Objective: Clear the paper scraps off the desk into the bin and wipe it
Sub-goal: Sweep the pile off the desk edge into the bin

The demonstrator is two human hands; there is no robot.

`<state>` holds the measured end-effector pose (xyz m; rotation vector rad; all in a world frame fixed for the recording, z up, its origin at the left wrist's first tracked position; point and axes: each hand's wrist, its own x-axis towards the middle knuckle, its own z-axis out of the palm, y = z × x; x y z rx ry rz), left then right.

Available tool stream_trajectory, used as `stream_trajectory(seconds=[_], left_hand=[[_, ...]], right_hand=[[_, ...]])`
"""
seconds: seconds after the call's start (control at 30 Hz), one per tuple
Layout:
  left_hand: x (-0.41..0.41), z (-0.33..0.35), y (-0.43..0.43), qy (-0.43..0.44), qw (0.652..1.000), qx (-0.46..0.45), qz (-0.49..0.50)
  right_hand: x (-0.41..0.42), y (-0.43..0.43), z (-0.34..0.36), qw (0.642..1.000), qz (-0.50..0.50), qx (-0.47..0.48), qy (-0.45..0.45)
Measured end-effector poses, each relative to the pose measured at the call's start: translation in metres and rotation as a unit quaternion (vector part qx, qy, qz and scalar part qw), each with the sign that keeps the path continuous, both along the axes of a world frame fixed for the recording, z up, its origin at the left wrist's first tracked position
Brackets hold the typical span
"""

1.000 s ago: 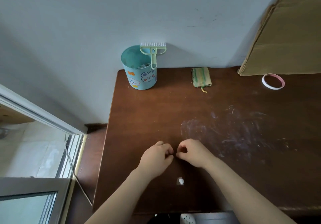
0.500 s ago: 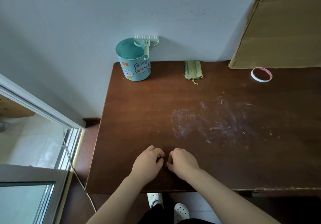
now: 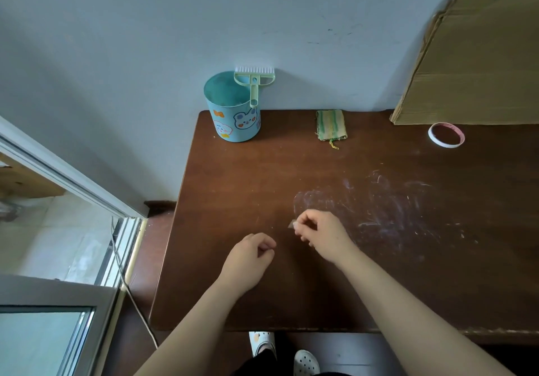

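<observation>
My right hand point(image 3: 320, 234) hovers over the brown desk point(image 3: 248, 189) and pinches a small paper scrap point(image 3: 291, 224) between thumb and fingertips. My left hand point(image 3: 250, 256) sits just to its lower left with fingers loosely curled; I see nothing in it. A blue bin point(image 3: 233, 110) with cartoon stickers stands at the desk's back left corner, a green brush point(image 3: 254, 79) hooked on its rim. A folded green-striped cloth point(image 3: 331, 125) lies near the back edge. White smears point(image 3: 379, 200) mark the desk right of my hands.
Flattened cardboard point(image 3: 478, 60) leans against the wall at the back right. A roll of tape point(image 3: 446, 134) lies in front of it. A window frame point(image 3: 73, 183) and a cable point(image 3: 122, 273) are left of the desk. My feet show below the front edge.
My hands have parted: the right one lifted up and right with the scrap, the left stayed lower. The view also shifted back, showing more of the desk front.
</observation>
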<state>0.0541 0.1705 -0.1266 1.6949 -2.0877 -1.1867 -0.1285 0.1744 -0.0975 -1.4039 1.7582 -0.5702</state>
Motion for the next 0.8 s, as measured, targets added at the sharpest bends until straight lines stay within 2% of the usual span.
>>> stream_trajectory(seconds=[0.23,0.43,0.6,0.8], left_hand=[[-0.001,0.036,-0.07,0.069,0.996,-0.047,0.036],[0.017,0.065,-0.149,0.116,0.984,-0.102,0.094],[0.033,0.078,-0.207,0.16,0.968,-0.117,0.152],[0.044,0.073,-0.239,0.163,0.968,-0.1,0.164]], right_hand=[[0.026,-0.078,0.042,0.992,-0.015,-0.119,-0.028],[0.048,-0.174,0.071,0.974,-0.077,-0.207,-0.053],[0.068,-0.25,0.088,0.959,-0.047,-0.28,0.004],[0.081,-0.295,0.074,0.969,0.042,-0.214,0.117]])
